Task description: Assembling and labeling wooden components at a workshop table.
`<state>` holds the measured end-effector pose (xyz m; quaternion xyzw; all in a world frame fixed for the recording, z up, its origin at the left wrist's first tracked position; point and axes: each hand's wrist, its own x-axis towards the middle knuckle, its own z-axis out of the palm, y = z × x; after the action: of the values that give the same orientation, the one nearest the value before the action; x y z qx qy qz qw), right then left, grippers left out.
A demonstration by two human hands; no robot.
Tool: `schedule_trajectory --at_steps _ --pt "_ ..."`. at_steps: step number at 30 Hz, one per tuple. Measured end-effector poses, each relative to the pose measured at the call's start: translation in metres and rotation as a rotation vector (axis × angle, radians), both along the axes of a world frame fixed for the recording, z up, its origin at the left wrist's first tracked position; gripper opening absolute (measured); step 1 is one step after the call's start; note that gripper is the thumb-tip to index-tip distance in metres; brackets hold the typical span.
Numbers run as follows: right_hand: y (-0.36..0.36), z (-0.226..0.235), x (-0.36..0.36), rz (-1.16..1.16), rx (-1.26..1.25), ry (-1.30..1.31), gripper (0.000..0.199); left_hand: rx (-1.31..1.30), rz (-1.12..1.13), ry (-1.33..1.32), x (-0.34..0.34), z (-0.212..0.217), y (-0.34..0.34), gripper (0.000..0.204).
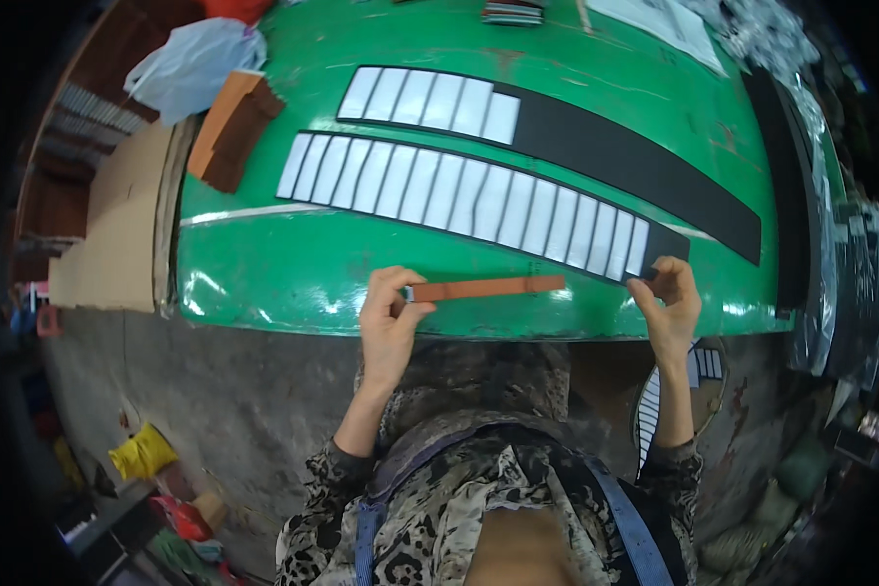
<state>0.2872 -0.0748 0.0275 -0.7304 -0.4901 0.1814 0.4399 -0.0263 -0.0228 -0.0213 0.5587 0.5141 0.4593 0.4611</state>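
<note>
My left hand (389, 311) pinches the left end of a narrow brown strap (488, 288), which points right above the green table; a small whitish bit shows at the pinched end. My right hand (671, 305) has its thumb and fingers curled round the near right corner of a long black strip (670, 246). A row of white rectangular pieces (449, 195) covers most of that strip. Beyond it lies a second black strip (635, 161), with several white pieces (415, 98) on its left part only. The exact fingertip contact at the right corner is partly hidden.
The green table (293, 264) ends just in front of me. Brown curved pieces (232, 132) and a white plastic bag (197, 63) lie at the left, beside a cardboard box (117, 225). Dark sheets (786, 195) hang over the right edge. A stack (513, 12) stands far back.
</note>
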Motion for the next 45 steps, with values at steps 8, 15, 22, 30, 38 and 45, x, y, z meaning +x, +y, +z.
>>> schedule_trajectory --at_steps 8,15,22,30,38,45 --pt "0.018 0.025 -0.056 0.184 0.042 -0.032 0.024 0.019 -0.047 0.055 -0.009 0.005 -0.004 0.035" --pt "0.038 0.049 -0.124 0.705 0.079 -0.185 0.032 0.274 -0.094 0.131 -0.014 0.011 0.000 0.036" --pt "0.046 0.042 -0.157 0.615 -0.023 -0.211 0.033 0.217 -0.037 -0.009 -0.008 0.004 -0.002 0.036" --pt "0.046 0.032 -0.161 0.669 0.030 -0.347 0.034 0.243 -0.063 -0.015 -0.010 0.002 -0.001 0.036" --pt "0.050 0.028 -0.166 0.663 0.045 -0.337 0.034 0.243 -0.069 -0.046 -0.010 0.002 0.000 0.034" --pt "0.048 0.025 -0.166 0.653 0.046 -0.330 0.035 0.256 -0.070 -0.033 -0.011 0.001 -0.001 0.034"
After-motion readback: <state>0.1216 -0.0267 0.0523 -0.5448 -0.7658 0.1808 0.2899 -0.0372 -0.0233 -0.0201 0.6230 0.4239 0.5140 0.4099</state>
